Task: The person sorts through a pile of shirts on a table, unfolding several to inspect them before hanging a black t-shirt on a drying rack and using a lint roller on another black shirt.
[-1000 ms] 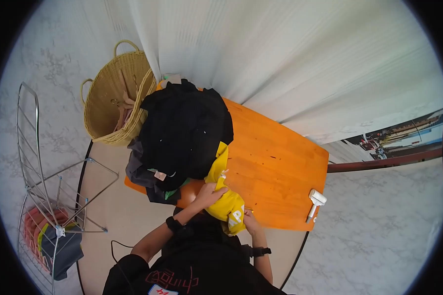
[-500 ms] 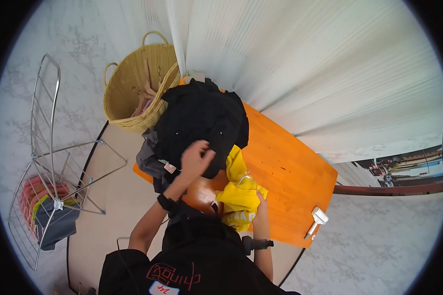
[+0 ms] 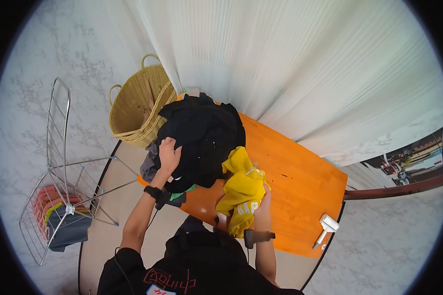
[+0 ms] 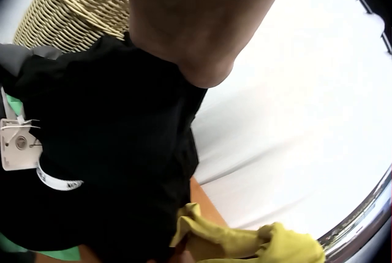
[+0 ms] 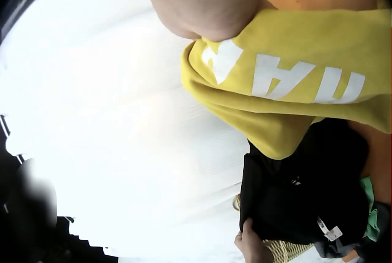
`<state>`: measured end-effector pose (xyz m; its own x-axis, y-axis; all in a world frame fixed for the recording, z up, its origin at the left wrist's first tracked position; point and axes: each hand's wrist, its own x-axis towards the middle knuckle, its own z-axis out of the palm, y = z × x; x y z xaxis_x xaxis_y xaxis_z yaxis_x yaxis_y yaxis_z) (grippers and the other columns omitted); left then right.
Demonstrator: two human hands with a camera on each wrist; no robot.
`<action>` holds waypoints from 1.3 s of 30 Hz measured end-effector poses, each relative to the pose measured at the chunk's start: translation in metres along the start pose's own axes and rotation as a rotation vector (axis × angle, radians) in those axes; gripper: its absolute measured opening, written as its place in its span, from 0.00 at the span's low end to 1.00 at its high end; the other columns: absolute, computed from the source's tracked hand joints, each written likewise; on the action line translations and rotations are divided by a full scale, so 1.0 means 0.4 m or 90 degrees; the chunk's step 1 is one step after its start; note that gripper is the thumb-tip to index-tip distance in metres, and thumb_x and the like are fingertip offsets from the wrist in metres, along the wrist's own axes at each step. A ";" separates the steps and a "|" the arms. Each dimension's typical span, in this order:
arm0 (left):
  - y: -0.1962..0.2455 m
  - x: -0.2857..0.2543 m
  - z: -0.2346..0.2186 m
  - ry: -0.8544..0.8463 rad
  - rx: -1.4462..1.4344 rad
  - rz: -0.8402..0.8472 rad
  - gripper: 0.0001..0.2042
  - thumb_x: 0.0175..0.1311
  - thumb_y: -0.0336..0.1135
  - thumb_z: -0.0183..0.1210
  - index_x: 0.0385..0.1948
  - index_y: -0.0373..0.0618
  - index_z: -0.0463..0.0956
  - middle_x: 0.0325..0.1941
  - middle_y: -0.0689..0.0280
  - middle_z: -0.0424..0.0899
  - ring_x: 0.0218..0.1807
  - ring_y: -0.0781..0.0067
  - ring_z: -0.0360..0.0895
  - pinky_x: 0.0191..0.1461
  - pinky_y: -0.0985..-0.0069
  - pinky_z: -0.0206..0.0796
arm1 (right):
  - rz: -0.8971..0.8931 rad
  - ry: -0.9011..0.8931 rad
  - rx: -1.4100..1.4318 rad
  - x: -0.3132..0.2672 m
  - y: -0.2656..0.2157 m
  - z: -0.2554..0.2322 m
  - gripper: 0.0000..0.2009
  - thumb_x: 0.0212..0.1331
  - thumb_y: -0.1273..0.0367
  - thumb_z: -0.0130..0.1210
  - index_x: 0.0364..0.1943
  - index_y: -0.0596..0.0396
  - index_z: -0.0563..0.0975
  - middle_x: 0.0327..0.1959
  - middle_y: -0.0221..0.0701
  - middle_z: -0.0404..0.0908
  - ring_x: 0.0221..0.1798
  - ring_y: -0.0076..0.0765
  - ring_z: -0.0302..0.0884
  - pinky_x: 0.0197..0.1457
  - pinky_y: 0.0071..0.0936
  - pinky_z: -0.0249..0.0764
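Observation:
A black garment (image 3: 206, 128) lies heaped on the orange table (image 3: 305, 177), with a pale card tag (image 4: 21, 146) and a white label loop at its near side. My left hand (image 3: 169, 156) is at the left side of the heap; in the right wrist view its thumb and fingers grip the black cloth's edge. My right hand (image 3: 263, 204) holds a bunched yellow garment (image 3: 243, 184) with white lettering over the table's near edge. In the right wrist view its fingers are hidden behind the yellow cloth.
A wicker basket (image 3: 133, 105) with hangers stands beyond the heap at left. A metal drying rack (image 3: 66, 147) with pink and grey items is on the left floor. A white lint roller (image 3: 327, 226) lies at the table's right corner. A white curtain (image 3: 261, 59) hangs behind.
My left hand has let go of the yellow garment, passed over the black heap and settled at its left side. My right hand has kept the yellow garment, which has bunched up.

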<state>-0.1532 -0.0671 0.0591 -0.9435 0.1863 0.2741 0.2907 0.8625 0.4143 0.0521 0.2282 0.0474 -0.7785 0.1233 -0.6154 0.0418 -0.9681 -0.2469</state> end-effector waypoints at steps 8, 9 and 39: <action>0.144 -0.060 -0.231 -0.041 -0.883 -0.343 0.11 0.62 0.27 0.53 0.42 0.34 0.80 0.44 0.61 0.85 0.43 0.74 0.82 0.52 0.78 0.72 | -0.129 -0.017 0.065 -0.131 -0.055 0.134 0.19 0.67 0.60 0.46 0.55 0.55 0.73 0.53 0.38 0.80 0.54 0.45 0.78 0.59 0.42 0.74; 0.170 -0.062 -0.273 -0.029 -0.929 -0.341 0.12 0.62 0.27 0.53 0.44 0.34 0.79 0.45 0.60 0.85 0.44 0.72 0.82 0.52 0.77 0.72 | -0.151 -0.038 0.063 -0.142 -0.062 0.170 0.19 0.68 0.60 0.45 0.55 0.55 0.73 0.54 0.38 0.79 0.55 0.46 0.77 0.60 0.44 0.73; -0.059 -0.083 0.084 0.070 -0.189 -0.073 0.15 0.54 0.35 0.64 0.42 0.41 0.77 0.42 0.59 0.78 0.46 0.55 0.78 0.45 0.62 0.70 | -0.172 0.028 -0.083 -0.245 -0.056 -0.058 0.23 0.55 0.57 0.53 0.51 0.57 0.77 0.47 0.39 0.83 0.49 0.44 0.81 0.57 0.40 0.77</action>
<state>-0.1341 -0.0779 0.0111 -0.9545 0.0299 0.2967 0.2327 0.6968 0.6785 0.1422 0.2427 0.0959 -0.7442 0.3849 -0.5459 -0.0804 -0.8629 -0.4989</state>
